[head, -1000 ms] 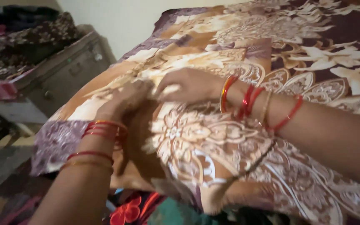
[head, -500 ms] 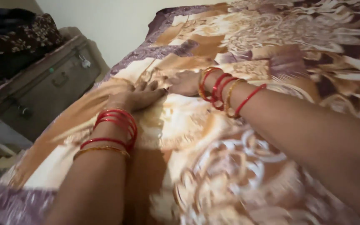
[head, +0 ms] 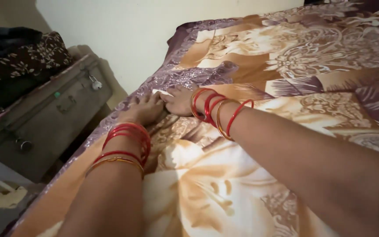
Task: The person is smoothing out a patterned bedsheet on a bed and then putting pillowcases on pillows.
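A bed (head: 123, 103) carries a floral brown, cream and purple blanket (head: 259, 66) spread flat over it.

My left hand (head: 144, 109) lies flat on the flowery blanket (head: 259, 74), close to its purple edge. My right hand (head: 178, 100) is just beside it, and the fingers of both hands touch near a small white bit of the blanket's edge. I cannot tell if they pinch it. Red and gold bangles (head: 126, 140) sit on my left wrist, and more bangles (head: 216, 112) on my right. Beside the blanket's edge stands a grey metal trunk (head: 53, 109) with a padlock (head: 95, 82). Dark flowery cloth (head: 23, 59) lies on the trunk.
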